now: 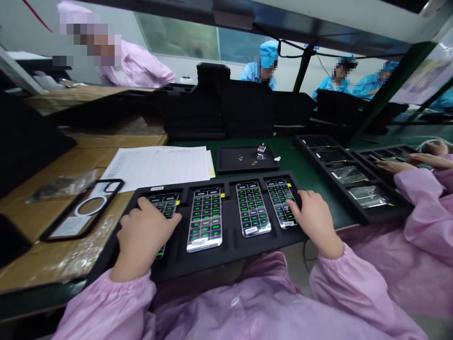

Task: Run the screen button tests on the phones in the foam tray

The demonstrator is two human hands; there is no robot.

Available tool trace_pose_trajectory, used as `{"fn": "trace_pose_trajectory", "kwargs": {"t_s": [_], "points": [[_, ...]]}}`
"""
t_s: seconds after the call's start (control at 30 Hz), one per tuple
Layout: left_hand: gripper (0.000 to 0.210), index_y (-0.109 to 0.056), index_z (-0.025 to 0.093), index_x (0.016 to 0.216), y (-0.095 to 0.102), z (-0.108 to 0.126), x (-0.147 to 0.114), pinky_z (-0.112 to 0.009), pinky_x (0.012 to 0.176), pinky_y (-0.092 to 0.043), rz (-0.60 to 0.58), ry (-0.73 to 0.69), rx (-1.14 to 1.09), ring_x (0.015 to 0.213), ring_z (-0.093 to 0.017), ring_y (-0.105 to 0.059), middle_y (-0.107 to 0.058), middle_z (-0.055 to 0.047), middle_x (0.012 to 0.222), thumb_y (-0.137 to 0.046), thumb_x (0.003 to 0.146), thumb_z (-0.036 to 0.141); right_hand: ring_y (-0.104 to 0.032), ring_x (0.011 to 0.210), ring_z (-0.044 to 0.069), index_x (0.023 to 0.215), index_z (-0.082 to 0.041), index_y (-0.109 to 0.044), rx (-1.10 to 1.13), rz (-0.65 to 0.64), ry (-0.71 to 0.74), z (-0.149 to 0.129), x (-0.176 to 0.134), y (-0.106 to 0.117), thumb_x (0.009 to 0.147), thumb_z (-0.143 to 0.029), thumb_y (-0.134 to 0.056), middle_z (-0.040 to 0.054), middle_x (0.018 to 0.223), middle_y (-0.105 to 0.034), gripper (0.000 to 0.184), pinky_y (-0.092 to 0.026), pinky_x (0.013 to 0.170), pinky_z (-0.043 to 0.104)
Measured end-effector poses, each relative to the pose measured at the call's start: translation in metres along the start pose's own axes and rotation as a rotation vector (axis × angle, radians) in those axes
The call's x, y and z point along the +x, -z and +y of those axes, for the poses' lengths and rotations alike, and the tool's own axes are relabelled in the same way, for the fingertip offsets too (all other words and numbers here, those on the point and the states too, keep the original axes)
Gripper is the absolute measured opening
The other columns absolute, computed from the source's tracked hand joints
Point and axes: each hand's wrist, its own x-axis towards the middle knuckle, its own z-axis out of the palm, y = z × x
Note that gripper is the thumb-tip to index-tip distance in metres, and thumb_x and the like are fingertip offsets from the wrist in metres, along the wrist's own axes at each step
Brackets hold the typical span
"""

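Observation:
A black tray (pixel 230 215) lies before me with several phones in its slots, their lit screens showing grids of green text. My left hand (pixel 146 231) rests over the leftmost phone (pixel 170 204), thumb spread toward its right edge, fingers bent over its left side and hiding much of it. At the tray's right end, my right hand (pixel 314 217) has its thumb at the edge of the rightmost phone (pixel 281 200) and its fingers apart over the tray rim. Between the hands lie two more phones, one a larger phone (pixel 205 219) and the other a phone (pixel 253 208) beside it.
Behind the tray are paper sheets (pixel 159 165) and a small black tray (pixel 230 163) with tiny parts. A phone case (pixel 85 210) lies on cardboard (pixel 21 264) at left. To the right, another tray (pixel 341 191) stands near a co-worker's hands (pixel 396 165). Black trays (pixel 244 108) are stacked behind.

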Motion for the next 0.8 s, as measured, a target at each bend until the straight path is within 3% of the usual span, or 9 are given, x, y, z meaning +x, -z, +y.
{"fn": "trace_pose_trajectory", "kwargs": {"t_s": [0.1,0.3,0.6,0.8], "points": [[0.073,-0.037,0.007,0.129,0.001,0.000,-0.002,-0.058,0.080,-0.047,0.019,-0.019,-0.001,0.110,-0.054,-0.055,-0.061,-0.033,0.117,-0.055,0.074,0.052,-0.056,0.090,0.035,0.106,-0.009,-0.062,-0.187,-0.035,-0.006,-0.019,0.004,0.002,0.096,-0.058,-0.057,0.0185,0.095,-0.061,0.050,-0.041,0.070,0.040],[0.068,-0.041,0.002,0.127,0.005,0.005,-0.005,-0.056,0.084,-0.048,-0.022,0.007,0.030,0.115,-0.051,-0.054,-0.058,-0.035,0.116,-0.054,0.079,0.048,-0.055,0.095,0.039,0.131,0.003,-0.053,-0.252,-0.096,0.048,-0.031,0.016,0.004,0.091,-0.073,-0.053,0.0249,0.102,-0.059,0.086,-0.040,0.073,0.042],[0.071,-0.042,-0.006,0.131,0.005,0.008,-0.008,-0.055,0.090,-0.048,-0.041,0.023,0.059,0.118,-0.048,-0.051,-0.054,-0.036,0.123,-0.050,0.082,0.045,-0.056,0.101,0.039,0.138,0.005,-0.047,-0.227,-0.221,0.100,-0.036,0.024,0.000,0.093,-0.074,-0.049,0.0283,0.108,-0.061,0.090,-0.039,0.080,0.043],[0.086,-0.023,-0.007,0.148,0.009,0.002,-0.010,-0.055,0.093,-0.047,-0.057,-0.007,0.108,0.123,-0.047,-0.051,-0.053,-0.035,0.131,-0.044,0.087,0.049,-0.056,0.108,0.037,0.141,0.002,-0.045,-0.222,-0.298,0.070,-0.038,0.038,-0.003,0.097,-0.067,-0.049,0.0263,0.114,-0.062,0.082,-0.040,0.085,0.042]]}}
